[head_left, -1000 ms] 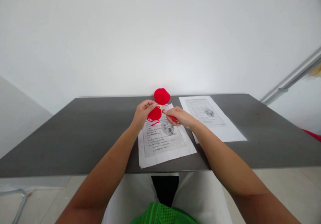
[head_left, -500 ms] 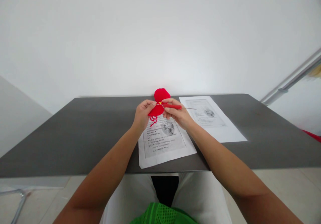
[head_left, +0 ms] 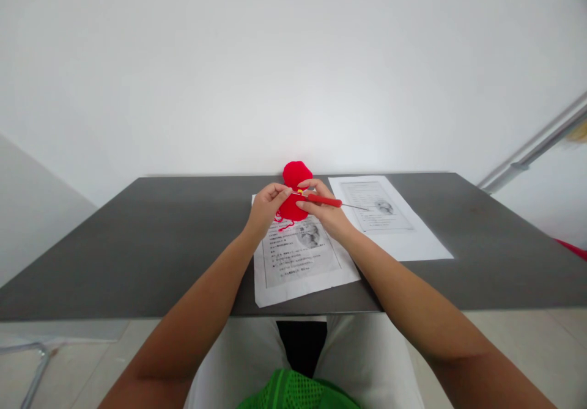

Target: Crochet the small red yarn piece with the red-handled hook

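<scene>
My right hand (head_left: pixel 323 206) is closed around the red handle of a crochet hook (head_left: pixel 323 200), whose thin metal end points out to the right. A red crocheted piece (head_left: pixel 294 208) hangs between my hands, pinched at its upper edge by my left hand (head_left: pixel 270 204). The hook's other tip reaches left to my left fingertips. Something small and yellow (head_left: pixel 300 192) sits by the hook at the piece's edge. A loose red yarn tail dangles below. Just behind my hands rests a ball of red yarn (head_left: pixel 297 172).
A printed sheet (head_left: pixel 302 268) lies on the dark table (head_left: pixel 137 244) under my hands. To its right is a second printed sheet (head_left: pixel 408 238). A white wall (head_left: pixel 293 66) rises behind the table's far edge.
The red crocheted piece has swung rightward and shows more of its face below my fingers. The crochet hook has shifted slightly right and its right end tilts lower.
</scene>
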The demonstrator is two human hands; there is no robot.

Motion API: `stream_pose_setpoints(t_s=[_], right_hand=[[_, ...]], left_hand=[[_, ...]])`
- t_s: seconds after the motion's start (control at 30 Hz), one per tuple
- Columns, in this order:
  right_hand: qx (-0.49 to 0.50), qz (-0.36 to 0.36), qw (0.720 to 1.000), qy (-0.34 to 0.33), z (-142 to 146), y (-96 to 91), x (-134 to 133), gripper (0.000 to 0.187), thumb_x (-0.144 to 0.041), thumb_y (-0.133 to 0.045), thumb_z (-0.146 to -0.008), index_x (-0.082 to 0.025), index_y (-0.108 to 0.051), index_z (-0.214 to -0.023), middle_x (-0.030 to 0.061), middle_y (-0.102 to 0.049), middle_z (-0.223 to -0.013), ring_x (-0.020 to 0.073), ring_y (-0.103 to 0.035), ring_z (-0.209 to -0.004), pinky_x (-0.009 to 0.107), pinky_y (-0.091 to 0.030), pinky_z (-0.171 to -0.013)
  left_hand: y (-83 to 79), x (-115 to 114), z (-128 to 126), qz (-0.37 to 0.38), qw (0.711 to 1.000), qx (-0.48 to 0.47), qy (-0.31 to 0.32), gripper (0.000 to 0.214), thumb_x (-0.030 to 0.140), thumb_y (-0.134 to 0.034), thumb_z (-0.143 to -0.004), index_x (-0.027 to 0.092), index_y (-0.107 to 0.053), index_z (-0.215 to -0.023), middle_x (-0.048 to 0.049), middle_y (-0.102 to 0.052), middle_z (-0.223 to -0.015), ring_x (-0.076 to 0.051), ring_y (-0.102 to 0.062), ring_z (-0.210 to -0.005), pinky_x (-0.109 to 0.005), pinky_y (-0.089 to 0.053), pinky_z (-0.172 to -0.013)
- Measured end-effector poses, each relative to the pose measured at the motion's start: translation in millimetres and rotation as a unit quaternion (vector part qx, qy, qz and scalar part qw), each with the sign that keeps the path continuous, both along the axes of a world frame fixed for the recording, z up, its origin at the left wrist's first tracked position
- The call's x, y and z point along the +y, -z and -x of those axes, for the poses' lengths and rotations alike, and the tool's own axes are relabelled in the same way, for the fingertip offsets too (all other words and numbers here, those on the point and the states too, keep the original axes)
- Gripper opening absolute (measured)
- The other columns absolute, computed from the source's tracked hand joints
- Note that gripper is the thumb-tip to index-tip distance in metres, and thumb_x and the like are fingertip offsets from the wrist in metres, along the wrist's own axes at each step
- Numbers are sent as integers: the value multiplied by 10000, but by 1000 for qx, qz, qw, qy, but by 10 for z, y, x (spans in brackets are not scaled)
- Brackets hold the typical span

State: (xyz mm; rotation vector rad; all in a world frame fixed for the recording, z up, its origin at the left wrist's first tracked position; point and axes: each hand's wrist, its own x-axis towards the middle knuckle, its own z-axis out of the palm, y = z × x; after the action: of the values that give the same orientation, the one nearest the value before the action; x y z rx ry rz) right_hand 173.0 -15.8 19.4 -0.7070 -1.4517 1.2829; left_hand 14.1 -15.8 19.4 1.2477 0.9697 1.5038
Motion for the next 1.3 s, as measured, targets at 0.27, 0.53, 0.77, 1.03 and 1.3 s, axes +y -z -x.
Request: stream_pose_setpoints(t_s=[0.27, 0.53, 0.77, 1.03, 1.3], right_hand=[[76, 59, 991, -89, -12, -79, -21, 224, -226, -710, -695, -234, -628, -903, -17, -648, -838, 151, -593, -771, 266, -453, -720], [132, 58, 987, -71, -24, -142, -29, 166, -191, -662, -633, -225, -581, -773, -28, -568, -768, 137, -520, -693, 252, -406, -656], [154, 56, 982, -97, -56, -90, 29, 85, -144, -632, -600, -190, -560, -605, -30, -512, -657, 115, -450, -621, 240, -325, -597], [128, 93, 976, -147, -105, -92, 64, 68, -118, -625, -562, -169, -580, -559, -28, -559, -582, 96, -449, -532, 238, -288, -528], [74, 131, 967, -207, -171, -84, 134, 52, -101, -599, -520, -143, -630, -514, -8, -597, -530, 100, -502, -501, 229, -307, -504]], left_hand=[[45, 60, 138, -34, 998, 52, 20, 177, 374, -714, -747, 200, -744, -739, -16, -662, -668, -153, -565, -639, -264, -450, -620], [-54, 3, 126, -79, 990, 112, 38, 145, 325, -746, -722, 200, -718, -656, -5, -636, -671, -144, -546, -653, -264, -427, -652], [-18, 57, 174, -72, 982, 176, -6, 179, 352, -711, -736, 183, -695, -680, 5, -617, -633, -140, -513, -615, -263, -389, -617], [-127, -3, 211, -147, 940, 298, -77, 167, 311, -595, -810, 185, -654, -718, -5, -643, -707, -152, -551, -677, -270, -432, -667], [-136, -12, 238, -225, 898, 370, -83, 158, 252, -577, -827, 195, -644, -696, -4, -592, -663, -145, -514, -642, -270, -410, -648]])
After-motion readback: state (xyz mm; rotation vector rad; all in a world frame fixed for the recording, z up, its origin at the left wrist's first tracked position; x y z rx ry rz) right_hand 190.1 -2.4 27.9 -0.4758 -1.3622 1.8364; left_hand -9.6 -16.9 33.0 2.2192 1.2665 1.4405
